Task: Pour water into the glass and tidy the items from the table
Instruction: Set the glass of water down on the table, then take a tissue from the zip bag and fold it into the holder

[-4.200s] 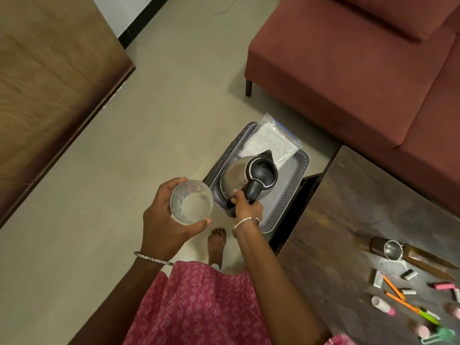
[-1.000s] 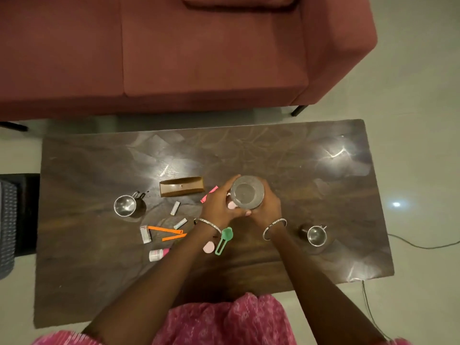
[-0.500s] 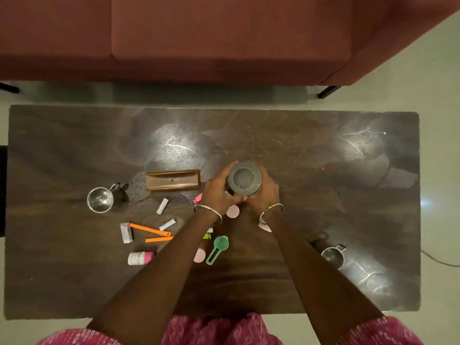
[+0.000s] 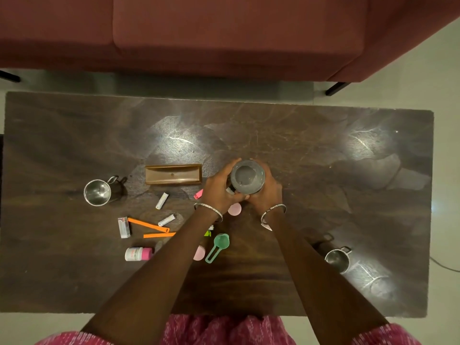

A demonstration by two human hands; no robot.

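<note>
Carefully: your left hand [image 4: 219, 189] and right hand [image 4: 268, 195] grip the clear round glass [image 4: 247, 179]; round pink cap [image 4: 235, 209] at 6 o'clock may tip it.

Sofa [image 4: 224, 33] upholstered in maroon, table [image 4: 74, 282] finished in dark brown grain, garment [image 4: 224, 329] printed pink with white flecks, strips [image 4: 148, 224] coloured orange, scoop [image 4: 217, 246] moulded green, bottle [image 4: 138, 253] white, capped pink, cups [image 4: 97, 192] silver, glass [image 4: 247, 179] tinted grey
</note>
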